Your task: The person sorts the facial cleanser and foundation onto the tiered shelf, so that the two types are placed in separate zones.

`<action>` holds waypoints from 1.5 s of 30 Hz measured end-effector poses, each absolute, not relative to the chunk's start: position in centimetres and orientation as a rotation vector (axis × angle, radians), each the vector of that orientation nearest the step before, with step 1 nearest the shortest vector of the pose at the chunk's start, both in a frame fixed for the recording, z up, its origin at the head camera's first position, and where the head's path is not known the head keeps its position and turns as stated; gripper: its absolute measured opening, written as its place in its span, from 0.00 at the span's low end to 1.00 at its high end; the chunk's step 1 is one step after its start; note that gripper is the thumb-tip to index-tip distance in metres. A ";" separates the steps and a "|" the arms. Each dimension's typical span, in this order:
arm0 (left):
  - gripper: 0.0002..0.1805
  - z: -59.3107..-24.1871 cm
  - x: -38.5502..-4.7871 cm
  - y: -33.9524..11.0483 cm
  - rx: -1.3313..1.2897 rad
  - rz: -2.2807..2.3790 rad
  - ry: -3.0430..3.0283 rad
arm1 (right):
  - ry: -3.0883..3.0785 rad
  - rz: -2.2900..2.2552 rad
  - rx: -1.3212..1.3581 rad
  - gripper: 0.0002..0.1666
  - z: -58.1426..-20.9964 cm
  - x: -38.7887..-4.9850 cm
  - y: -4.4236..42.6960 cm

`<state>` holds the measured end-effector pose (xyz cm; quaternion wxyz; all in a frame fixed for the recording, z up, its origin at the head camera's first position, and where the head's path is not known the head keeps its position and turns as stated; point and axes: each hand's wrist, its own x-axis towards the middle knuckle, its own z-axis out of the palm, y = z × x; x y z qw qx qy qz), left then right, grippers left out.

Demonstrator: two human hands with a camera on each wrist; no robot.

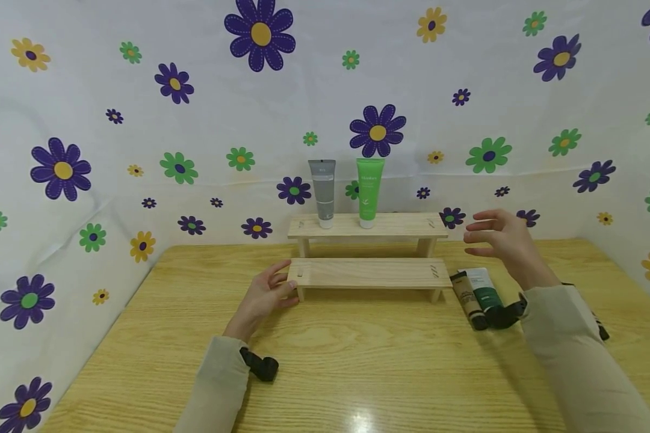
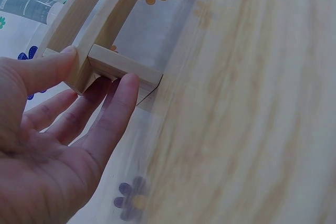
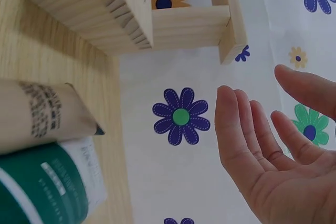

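Observation:
A two-step wooden rack stands on the table, bare on its lower step. On its upper step a grey tube and a bright green tube stand upright on their caps. My left hand holds the left end of the lower step; in the left wrist view the thumb lies against the board and the fingers curl by its underside. My right hand is raised beyond the rack's right end, fingers loosely bent, holding nothing. Below it lie a tan tube and a green-and-white tube.
Another dark-capped tube lies partly hidden behind my right sleeve. A white cloth with printed flowers hangs behind the wood-grain table and along its sides.

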<state>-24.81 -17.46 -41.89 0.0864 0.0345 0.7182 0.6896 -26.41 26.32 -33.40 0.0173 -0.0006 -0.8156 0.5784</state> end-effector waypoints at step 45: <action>0.33 -41.9 -24.9 -17.4 0.085 2.052 2.151 | -2.751 1.830 -0.131 0.35 -37.7 -23.9 31.8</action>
